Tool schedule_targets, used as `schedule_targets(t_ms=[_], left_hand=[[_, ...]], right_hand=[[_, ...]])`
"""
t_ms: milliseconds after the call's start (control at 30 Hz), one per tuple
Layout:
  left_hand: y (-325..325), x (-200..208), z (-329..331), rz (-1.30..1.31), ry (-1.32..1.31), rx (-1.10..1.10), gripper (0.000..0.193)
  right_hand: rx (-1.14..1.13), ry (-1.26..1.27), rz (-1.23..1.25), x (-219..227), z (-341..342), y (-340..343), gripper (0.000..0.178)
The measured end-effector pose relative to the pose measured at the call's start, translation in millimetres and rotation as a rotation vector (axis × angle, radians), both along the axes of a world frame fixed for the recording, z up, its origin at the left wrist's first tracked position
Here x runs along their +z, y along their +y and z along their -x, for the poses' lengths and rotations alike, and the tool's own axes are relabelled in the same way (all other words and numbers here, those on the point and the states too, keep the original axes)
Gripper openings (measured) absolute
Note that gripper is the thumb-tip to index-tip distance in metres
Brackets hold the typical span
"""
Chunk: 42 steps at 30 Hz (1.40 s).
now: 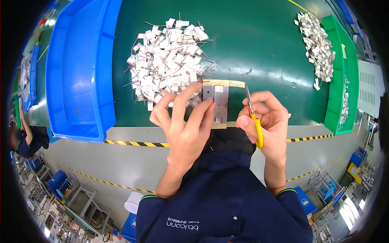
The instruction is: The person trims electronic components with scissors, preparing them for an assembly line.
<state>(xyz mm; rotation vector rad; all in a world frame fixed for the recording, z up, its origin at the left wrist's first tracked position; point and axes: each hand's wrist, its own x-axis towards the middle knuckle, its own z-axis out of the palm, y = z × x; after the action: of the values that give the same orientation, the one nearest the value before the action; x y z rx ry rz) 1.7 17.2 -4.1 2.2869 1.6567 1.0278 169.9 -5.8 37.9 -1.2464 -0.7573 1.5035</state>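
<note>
My left hand [184,121] reaches over a small metal plate [221,108], its fingers bent and spread apart. One fingertip touches the left end of a strip of pale yellow tape [235,83], and another rests at the plate's left side. The tape lies across the plate's far edge and extends to the right; a small white piece [219,88] sits on the plate just below it. My right hand [265,121] is closed around yellow-handled scissors [258,131]. Their metal blades point away from me, with the tips at the tape's right end.
Just beyond my left hand is a heap of small white pieces with brown leads [170,60]. A blue bin [81,73] stands at left. At far right, another white heap [317,46] lies beside a green bin [334,93]. The green tabletop's near edge [308,126] runs below my hands.
</note>
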Motion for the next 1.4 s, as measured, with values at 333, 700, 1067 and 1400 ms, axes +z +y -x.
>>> schedule_targets(t_ms=[333,700,1067,1400], left_hand=[[2.2,8.2,2.6,0.028,0.03,0.04,0.014],[-8.3,17.4,7.4,0.087,-0.243,-0.055,0.015],[4.7,12.7,13.0,0.24,-0.819,-0.52,0.022],[-13.4,16.6,5.3,0.614,-1.262,-0.19,0.017]], right_hand=[[-0.041,-0.224,-0.048,-2.4,5.9,9.0,0.029],[-0.034,0.003,0.049,-3.6,-0.1,13.6,0.033],[0.225,0.441,0.269,-2.5,2.9,13.8,0.029],[0.019,0.033,-0.049,2.6,20.9,6.9,0.037]])
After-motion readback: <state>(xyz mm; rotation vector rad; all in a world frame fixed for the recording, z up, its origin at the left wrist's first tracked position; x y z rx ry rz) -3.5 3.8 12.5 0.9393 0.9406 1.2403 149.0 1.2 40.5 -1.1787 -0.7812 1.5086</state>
